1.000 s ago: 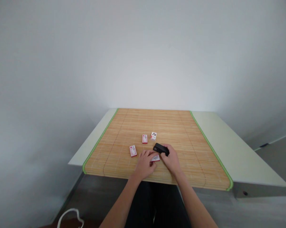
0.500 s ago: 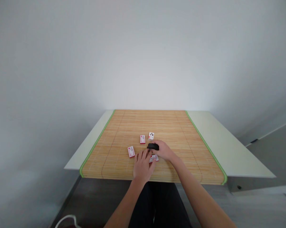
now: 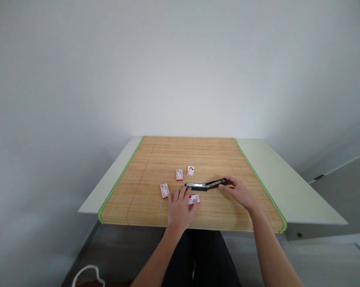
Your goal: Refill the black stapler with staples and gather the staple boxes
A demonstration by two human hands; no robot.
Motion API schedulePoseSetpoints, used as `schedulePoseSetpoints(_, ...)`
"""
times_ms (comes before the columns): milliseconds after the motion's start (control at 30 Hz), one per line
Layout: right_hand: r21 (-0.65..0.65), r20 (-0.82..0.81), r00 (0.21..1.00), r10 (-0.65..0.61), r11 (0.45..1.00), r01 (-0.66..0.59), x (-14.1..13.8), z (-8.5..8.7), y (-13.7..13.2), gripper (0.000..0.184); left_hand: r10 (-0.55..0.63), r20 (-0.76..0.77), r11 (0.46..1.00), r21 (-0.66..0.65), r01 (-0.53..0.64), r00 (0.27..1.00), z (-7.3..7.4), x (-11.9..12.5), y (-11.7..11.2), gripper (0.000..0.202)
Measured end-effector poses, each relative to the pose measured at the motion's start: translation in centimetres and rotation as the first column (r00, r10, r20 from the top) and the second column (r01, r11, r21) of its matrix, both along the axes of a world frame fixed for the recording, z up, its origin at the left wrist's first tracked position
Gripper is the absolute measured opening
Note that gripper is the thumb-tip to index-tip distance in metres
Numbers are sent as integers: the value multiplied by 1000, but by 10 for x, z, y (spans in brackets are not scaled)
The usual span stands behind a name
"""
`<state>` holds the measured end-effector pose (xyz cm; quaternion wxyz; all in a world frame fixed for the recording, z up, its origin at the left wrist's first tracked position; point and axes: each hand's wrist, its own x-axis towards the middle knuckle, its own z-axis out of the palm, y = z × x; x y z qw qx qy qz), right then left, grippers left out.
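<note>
Print on the small red-and-white boxes (image 3: 179, 174) too small to read; white cord (image 3: 87, 275) — perhaps a cable — cut off at bottom edge

A pale bench (image 3: 275, 179) stands against a plain white wall (image 3: 180, 71), and a bamboo mat (image 3: 156, 159) with green edging (one strip down each side) covers its middle. Toward the mat's middle lie a red-and-white box (image 3: 179, 174) and, just beside it, a small white box (image 3: 190, 171). Another red-and-white box (image 3: 165, 190) lies nearer the front edge. A white cord (image 3: 86, 275) loops on the grey floor (image 3: 332, 259).

Black stapler (image 3: 205, 185) swung open, flat on mat.
</note>
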<state>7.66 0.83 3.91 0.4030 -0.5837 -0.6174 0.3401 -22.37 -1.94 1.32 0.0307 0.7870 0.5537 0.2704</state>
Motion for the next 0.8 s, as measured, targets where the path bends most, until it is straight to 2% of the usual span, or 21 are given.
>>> schedulePoseSetpoints(100, -62, -69, 996, -52, 997, 48, 5, -18, -9, 44, -7, 22, 1000, -8, 7, 1000, 0, 0, 2, 57)
schedulePoseSetpoints(233, -73, -68, 990, -124, 990, 119, 3, -24, -15, 58, -81, 107, 996, -33, 85, 991, 3, -5, 2, 57)
schedulePoseSetpoints(333, 16, -42, 955, -292, 956, 293, -8, -27, -30, 67, -129, 194, 988, -58, 143, 973, 5, -17, -3, 57)
schedulePoseSetpoints(433, 127, -46, 894, -445, 885, 447, -32, -37, -56, 61, -139, 250, 979, -112, 172, 958, 4, -32, -10, 51)
schedulePoseSetpoints(567, 194, 71, 914, -399, 905, 380, -64, -48, -76, 57, -146, 277, 967, -163, 197, 950, -2, -43, -6, 51)
schedulePoseSetpoints(667, 207, 102, 917, -385, 910, 359, -81, -45, -69, 72, -138, 281, 969, -159, 188, 950, -8, -41, 6, 54)
schedulePoseSetpoints(733, 163, 79, 952, -296, 946, 281, -88, -41, -60, 76, -138, 278, 970, -156, 186, 950, -12, -39, 13, 53)
schedulePoseSetpoints(800, 99, 23, 984, -179, 979, 176, -91, -35, -50, 65, -146, 272, 969, -154, 193, 951, -15, -37, 16, 48)
